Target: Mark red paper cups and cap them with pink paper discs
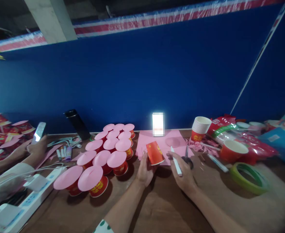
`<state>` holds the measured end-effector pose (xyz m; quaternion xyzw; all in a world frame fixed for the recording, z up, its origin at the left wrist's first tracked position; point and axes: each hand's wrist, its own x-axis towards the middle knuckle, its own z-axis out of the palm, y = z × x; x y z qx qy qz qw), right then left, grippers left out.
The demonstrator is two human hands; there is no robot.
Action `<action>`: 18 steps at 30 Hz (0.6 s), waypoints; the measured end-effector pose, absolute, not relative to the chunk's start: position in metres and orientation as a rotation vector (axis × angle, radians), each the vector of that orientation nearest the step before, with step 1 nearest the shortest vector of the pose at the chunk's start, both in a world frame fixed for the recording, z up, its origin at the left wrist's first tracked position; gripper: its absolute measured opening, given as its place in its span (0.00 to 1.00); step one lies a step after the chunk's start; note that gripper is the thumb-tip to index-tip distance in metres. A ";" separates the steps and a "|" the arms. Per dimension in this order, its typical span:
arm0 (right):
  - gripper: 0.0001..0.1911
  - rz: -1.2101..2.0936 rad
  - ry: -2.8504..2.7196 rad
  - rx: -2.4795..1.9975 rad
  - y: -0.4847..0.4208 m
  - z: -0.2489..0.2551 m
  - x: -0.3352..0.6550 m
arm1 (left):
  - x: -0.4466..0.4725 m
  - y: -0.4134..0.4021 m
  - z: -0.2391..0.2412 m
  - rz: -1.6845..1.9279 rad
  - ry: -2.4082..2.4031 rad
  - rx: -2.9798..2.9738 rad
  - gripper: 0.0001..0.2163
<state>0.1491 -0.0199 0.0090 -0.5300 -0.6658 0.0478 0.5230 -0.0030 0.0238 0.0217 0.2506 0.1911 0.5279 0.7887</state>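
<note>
My left hand (145, 170) is closed round a red paper cup (154, 153), held tilted with its mouth down over the stack of pink paper (152, 142). My right hand (184, 171) grips a white pen (176, 165), tip pointing toward the paper near the cup. A pair of scissors (187, 158) lies just beyond my right hand. Left of my hands stand several red cups capped with pink paper discs (101, 160).
A lit phone (158, 124) leans against the blue wall. Stacked paper cups (200, 128), a red cup (232, 150), cup packets (241, 137) and a green tape roll (249, 178) lie right. Another person's hand (37, 147) holds a phone (38, 132) at left, near a power strip (30, 197) and a black flask (77, 124).
</note>
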 end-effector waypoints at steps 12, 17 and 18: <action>0.17 0.184 -1.624 -1.257 -0.016 -0.002 0.150 | 0.000 0.026 0.020 1.156 0.447 0.645 0.19; 0.17 0.184 -1.612 -1.278 -0.013 -0.002 0.150 | 0.001 0.026 0.020 1.165 0.435 0.677 0.18; 0.17 0.188 -1.607 -1.288 -0.013 -0.002 0.151 | 0.001 0.026 0.019 1.165 0.436 0.686 0.18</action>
